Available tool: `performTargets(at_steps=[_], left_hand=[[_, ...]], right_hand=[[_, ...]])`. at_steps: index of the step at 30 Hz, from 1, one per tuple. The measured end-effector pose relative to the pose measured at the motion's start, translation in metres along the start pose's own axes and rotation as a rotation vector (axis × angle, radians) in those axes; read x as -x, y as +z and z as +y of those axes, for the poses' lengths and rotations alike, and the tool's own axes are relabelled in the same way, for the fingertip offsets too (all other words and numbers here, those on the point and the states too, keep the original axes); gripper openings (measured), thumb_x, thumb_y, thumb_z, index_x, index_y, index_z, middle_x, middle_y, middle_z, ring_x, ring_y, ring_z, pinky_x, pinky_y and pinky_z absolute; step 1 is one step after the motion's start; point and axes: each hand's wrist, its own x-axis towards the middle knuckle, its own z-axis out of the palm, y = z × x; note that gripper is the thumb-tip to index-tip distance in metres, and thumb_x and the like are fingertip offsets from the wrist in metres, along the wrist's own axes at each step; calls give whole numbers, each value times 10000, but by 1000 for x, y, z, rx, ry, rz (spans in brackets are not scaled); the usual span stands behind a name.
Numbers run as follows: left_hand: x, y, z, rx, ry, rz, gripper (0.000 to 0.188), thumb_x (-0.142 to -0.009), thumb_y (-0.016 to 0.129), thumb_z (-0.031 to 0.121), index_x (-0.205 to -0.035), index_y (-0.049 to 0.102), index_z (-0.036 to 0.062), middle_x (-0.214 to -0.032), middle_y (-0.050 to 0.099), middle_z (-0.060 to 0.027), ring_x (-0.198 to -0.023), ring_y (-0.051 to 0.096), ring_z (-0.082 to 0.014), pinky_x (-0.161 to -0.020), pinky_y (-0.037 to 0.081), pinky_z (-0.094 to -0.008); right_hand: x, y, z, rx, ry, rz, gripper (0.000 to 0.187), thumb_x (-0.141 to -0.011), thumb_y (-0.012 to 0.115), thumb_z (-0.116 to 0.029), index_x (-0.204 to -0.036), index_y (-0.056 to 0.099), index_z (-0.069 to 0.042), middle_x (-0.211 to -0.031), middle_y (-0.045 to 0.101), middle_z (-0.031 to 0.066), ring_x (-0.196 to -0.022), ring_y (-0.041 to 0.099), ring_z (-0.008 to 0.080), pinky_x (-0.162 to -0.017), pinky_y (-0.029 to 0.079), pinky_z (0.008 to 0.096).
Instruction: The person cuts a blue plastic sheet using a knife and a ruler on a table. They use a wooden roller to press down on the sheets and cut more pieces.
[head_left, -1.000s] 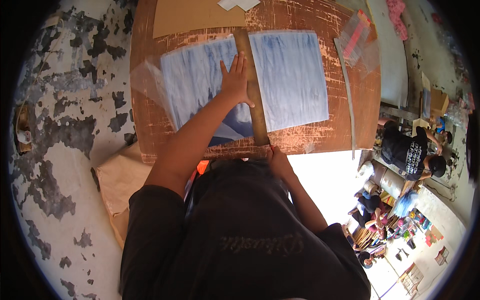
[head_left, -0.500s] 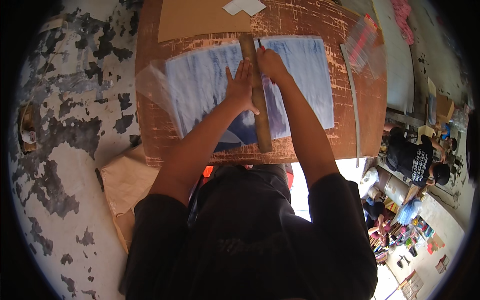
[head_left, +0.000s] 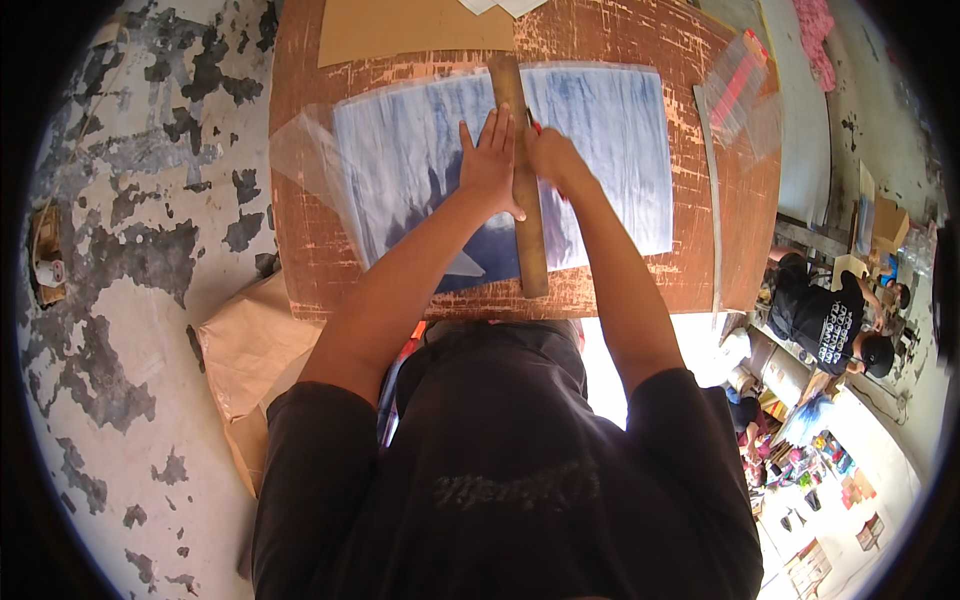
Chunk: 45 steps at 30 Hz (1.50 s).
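A brown, worn straightedge [head_left: 532, 245] lies lengthwise across a blue-and-white printed sheet [head_left: 610, 120] on the table. My left hand [head_left: 488, 170] presses on the sheet and the straightedge's left edge, its fingers stretched out and its thumb spread over the straightedge. Closed around a red cutter knife [head_left: 537, 128], my right hand [head_left: 557, 160] rests against the straightedge's right edge. The knife's tip points away from me along that edge; most of its body is hidden in my fist. A clear plastic film [head_left: 312, 160] sticks out past the sheet's left side.
The scratched brown table [head_left: 735, 220] carries cardboard [head_left: 410, 30] at the far side, a thin metal strip [head_left: 713, 200] and clear plastic bags [head_left: 735, 95] at right. Brown paper [head_left: 245, 345] stands at lower left. Another person [head_left: 820, 310] works farther right.
My right hand has drawn the cutter knife nearer to me along the straightedge. My left hand keeps its place on the straightedge, and the whole view has shifted slightly.
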Motion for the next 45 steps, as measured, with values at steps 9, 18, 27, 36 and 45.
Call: performTargets(at_steps=[9, 18, 27, 36, 45], left_hand=[[-4, 6, 0, 3, -4, 21, 1690, -485, 916, 771, -1686, 58, -52, -1788, -32, -214, -1665, 13, -325, -1250, 108, -743], [-5, 3, 3, -13, 3, 7, 1726, -484, 921, 779, -1686, 0, -49, -1786, -40, -215, -1664, 19, -336, -1241, 142, -746], [-2, 4, -3, -13, -17, 15, 1706, -465, 918, 785, -1686, 73, -55, -1782, -24, -236, -1663, 10, -347, -1238, 133, -751], [-2, 1, -2, 33, 8, 25, 1707, -462, 943, 740, -1687, 53, -51, -1783, -29, -228, -1664, 23, -344, -1244, 139, -745], [-3, 1, 0, 10, 14, 2, 1688, -489, 933, 745, -1684, 52, -58, -1783, -41, -227, -1664, 12, -339, -1251, 141, -733]], right_hand=[[149, 62, 45, -185, 329, -50, 581, -1105, 421, -432, -1166, 640, 103, -1049, 687, 413, -1078, 650, 589, -943, 519, 599], [247, 103, 100, -174, 424, -225, 554, -1108, 424, -413, -1158, 647, 92, -1061, 692, 403, -1094, 666, 557, -962, 514, 578], [106, -4, 25, -128, 44, 97, 571, -1116, 443, -450, -1040, 669, 68, -1031, 678, 384, -1065, 636, 578, -901, 512, 590], [-93, -14, -3, 55, -165, 74, 640, -1091, 350, -401, -1024, 678, 145, -992, 694, 395, -919, 708, 524, -873, 551, 566], [-77, -11, 0, -73, -16, -32, 628, -1054, 360, -388, -1016, 678, 153, -833, 710, 345, -738, 733, 484, -743, 589, 549]])
